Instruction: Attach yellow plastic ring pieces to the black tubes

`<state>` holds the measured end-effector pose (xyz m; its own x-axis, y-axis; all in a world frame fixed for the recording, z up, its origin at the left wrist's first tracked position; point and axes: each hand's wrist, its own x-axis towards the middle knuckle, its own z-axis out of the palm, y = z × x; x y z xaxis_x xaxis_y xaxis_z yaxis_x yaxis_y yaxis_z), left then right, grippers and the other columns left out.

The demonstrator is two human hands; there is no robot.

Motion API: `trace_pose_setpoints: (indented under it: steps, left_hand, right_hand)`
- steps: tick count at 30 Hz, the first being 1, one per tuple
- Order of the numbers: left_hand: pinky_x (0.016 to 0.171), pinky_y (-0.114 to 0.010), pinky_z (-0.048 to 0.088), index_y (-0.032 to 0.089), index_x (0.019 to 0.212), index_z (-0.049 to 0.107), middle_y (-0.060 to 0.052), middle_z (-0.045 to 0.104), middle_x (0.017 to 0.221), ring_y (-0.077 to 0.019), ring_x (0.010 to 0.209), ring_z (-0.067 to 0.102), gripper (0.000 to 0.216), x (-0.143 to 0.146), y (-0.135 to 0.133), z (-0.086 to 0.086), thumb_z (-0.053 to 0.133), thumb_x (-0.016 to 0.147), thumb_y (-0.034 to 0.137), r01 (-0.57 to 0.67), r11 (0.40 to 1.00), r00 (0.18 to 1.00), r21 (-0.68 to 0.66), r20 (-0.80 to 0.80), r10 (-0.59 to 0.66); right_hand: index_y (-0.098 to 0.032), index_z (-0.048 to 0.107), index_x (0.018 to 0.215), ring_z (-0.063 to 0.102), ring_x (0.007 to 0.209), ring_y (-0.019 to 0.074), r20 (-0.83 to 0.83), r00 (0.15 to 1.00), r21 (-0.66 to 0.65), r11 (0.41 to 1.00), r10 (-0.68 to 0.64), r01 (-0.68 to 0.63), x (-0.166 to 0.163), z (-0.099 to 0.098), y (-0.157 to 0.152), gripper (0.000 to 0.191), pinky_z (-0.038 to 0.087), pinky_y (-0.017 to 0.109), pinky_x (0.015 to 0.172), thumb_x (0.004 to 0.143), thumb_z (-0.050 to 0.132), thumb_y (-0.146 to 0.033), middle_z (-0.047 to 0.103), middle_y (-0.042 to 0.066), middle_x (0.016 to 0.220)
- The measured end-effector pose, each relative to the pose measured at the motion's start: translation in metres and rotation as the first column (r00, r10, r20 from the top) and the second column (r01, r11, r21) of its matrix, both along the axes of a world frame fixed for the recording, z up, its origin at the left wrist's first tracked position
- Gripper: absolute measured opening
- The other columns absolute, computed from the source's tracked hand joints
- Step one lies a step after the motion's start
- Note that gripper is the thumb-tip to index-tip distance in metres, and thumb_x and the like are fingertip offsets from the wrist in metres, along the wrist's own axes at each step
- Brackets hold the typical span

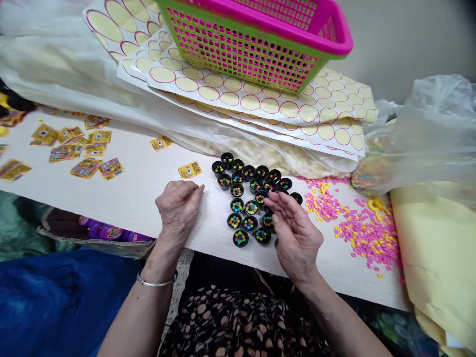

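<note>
My left hand (177,207) rests on the table, its fingers curled into a loose fist. Whatever it holds, if anything, is hidden. To its right stands a cluster of small round black cups (240,238) with multicoloured beads in them. My right hand (297,233) is at the right side of the cluster. Its fingers are loosely bent and partly stretched, with the thumb below them, and they cover some cups. I see nothing held there. A small yellow printed packet (189,170) lies just beyond my left hand.
Pink and yellow rings (368,238) lie scattered at the right, near a yellow sheet (435,213). Yellow packets (89,144) lie at the left. Behind, a pink and green basket (245,54) stands on sheets of round stickers (230,99). An open box (111,233) sits below the front edge.
</note>
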<state>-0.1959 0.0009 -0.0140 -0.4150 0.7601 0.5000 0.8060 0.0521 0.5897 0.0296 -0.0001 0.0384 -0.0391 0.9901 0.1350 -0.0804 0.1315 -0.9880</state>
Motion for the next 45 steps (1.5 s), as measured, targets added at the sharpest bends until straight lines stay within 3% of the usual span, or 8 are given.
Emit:
trace_pose_setpoints:
  steps: [4, 8, 13, 16, 29, 38, 42, 45]
  left_hand:
    - [0.067, -0.029, 0.046, 0.019, 0.063, 0.063, -0.001, 0.062, 0.064, -0.015, 0.063, 0.057, 0.012, -0.002, 0.002, -0.001, 0.063, 0.073, 0.027, 0.024, 0.999, 1.0, 0.023, 0.003, -0.024]
    - [0.07, -0.031, 0.048, 0.019, 0.069, 0.063, -0.003, 0.064, 0.069, -0.0161, 0.068, 0.058, 0.008, -0.002, -0.005, 0.005, 0.065, 0.072, 0.026, 0.04, 0.996, 0.999, 0.075, 0.007, -0.041]
    - [0.059, -0.029, 0.05, 0.021, 0.111, 0.054, -0.009, 0.058, 0.103, -0.0146, 0.07, 0.056, 0.052, 0.027, -0.045, 0.021, 0.073, 0.064, 0.033, 0.264, 0.964, 0.953, -0.026, 0.162, -0.256]
    - [0.049, -0.026, 0.048, 0.025, 0.129, 0.038, -0.007, 0.055, 0.093, -0.0143, 0.064, 0.053, 0.084, 0.06, -0.068, 0.021, 0.079, 0.056, 0.036, 0.341, 0.917, 0.928, -0.209, 0.233, -0.292]
    - [0.051, -0.023, 0.052, 0.019, 0.127, 0.039, -0.003, 0.055, 0.087, -0.0104, 0.061, 0.055, 0.077, 0.078, -0.055, 0.0, 0.075, 0.062, 0.037, 0.174, 0.963, 0.878, -0.208, 0.476, -0.056]
    - [0.05, -0.023, 0.051, 0.018, 0.127, 0.038, -0.002, 0.05, 0.09, -0.0079, 0.059, 0.05, 0.082, 0.078, -0.055, 0.0, 0.079, 0.056, 0.032, 0.175, 0.966, 0.891, -0.191, 0.448, -0.073]
    - [0.052, -0.023, 0.051, 0.018, 0.122, 0.043, -0.003, 0.051, 0.094, -0.0086, 0.062, 0.052, 0.069, 0.081, -0.044, 0.002, 0.073, 0.062, 0.03, 0.111, 0.973, 0.884, -0.205, 0.468, -0.002]
    - [0.05, -0.022, 0.048, 0.019, 0.124, 0.044, -0.003, 0.051, 0.099, -0.008, 0.062, 0.051, 0.076, 0.069, -0.041, 0.009, 0.076, 0.055, 0.024, 0.208, 0.953, 0.848, -0.222, 0.526, -0.063]
  right_hand:
    - [-0.022, 0.061, 0.105, 0.065, 0.09, 0.0179, -0.111, 0.981, -0.008, 0.987, -0.162, 0.162, 0.015, 0.017, 0.007, 0.029, 0.049, 0.044, 0.09, 0.078, 0.058, -0.012, 0.066, 0.006, 0.103]
    - [-0.021, 0.065, 0.101, 0.06, 0.085, 0.0145, 0.05, 0.948, -0.034, 0.948, -0.315, 0.317, 0.054, 0.019, -0.006, 0.03, 0.05, 0.031, 0.079, 0.072, 0.067, -0.015, 0.062, 0.006, 0.102]
    - [-0.028, 0.057, 0.117, 0.053, 0.077, 0.0138, 0.227, 0.973, -0.277, 0.961, 0.041, 0.024, 0.082, -0.005, -0.04, 0.068, 0.05, 0.025, 0.06, 0.055, 0.08, -0.012, 0.052, 0.004, 0.106]
    - [-0.032, 0.05, 0.124, 0.052, 0.071, 0.013, 0.201, 0.972, -0.331, 0.943, 0.118, -0.046, 0.074, -0.017, -0.044, 0.075, 0.05, 0.026, 0.055, 0.058, 0.078, -0.012, 0.05, 0.003, 0.106]
    - [-0.028, 0.049, 0.12, 0.052, 0.074, 0.0111, 0.038, 0.982, -0.245, 0.954, 0.186, -0.171, 0.046, -0.032, -0.009, 0.057, 0.052, 0.026, 0.063, 0.068, 0.07, -0.016, 0.045, 0.003, 0.106]
    - [-0.021, 0.051, 0.11, 0.055, 0.072, 0.0129, 0.434, 0.896, 0.036, 0.995, -0.098, 0.091, 0.1, -0.049, -0.049, 0.029, 0.05, 0.027, 0.058, 0.081, 0.058, -0.023, 0.049, 0.007, 0.1]
    - [-0.019, 0.051, 0.11, 0.055, 0.069, 0.0121, 0.576, 0.79, 0.226, 0.969, -0.211, 0.094, 0.11, -0.058, -0.054, 0.028, 0.05, 0.027, 0.059, 0.082, 0.056, -0.019, 0.052, 0.008, 0.101]
    - [-0.018, 0.051, 0.111, 0.055, 0.067, 0.0116, 0.578, 0.777, 0.298, 0.951, -0.249, 0.083, 0.108, -0.059, -0.051, 0.028, 0.05, 0.026, 0.058, 0.083, 0.054, -0.017, 0.052, 0.01, 0.103]
